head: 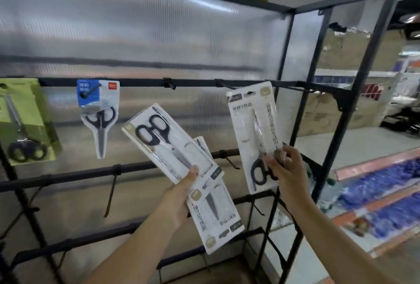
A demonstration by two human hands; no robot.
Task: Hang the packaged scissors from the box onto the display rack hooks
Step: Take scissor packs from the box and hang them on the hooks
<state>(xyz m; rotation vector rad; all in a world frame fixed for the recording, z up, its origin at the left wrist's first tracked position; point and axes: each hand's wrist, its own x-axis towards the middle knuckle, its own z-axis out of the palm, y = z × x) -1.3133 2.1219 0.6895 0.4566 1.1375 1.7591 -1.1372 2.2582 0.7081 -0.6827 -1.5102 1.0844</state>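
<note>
Head view shows the display rack (pixel 284 83) filling most of the frame, its black bars crossing a ribbed translucent back panel (pixel 159 33). Two packs already hang from the upper bar at the left of the frame: a green pack (pixel 25 122) at the far left edge and a blue-topped pack (pixel 98 111) just right of it. Several hooks lower down and toward the centre look bare, so most of the hanging seems left to do. At right of centre, the right hand (pixel 285 170) pinches the lower end of a white scissors pack (pixel 253 133) whose top sits at a hook (pixel 227 85); whether the hole is threaded cannot be told. Lower centre, the left hand (pixel 181 195) grips two more white packs (pixel 181 158), waiting. No box is visible.
</note>
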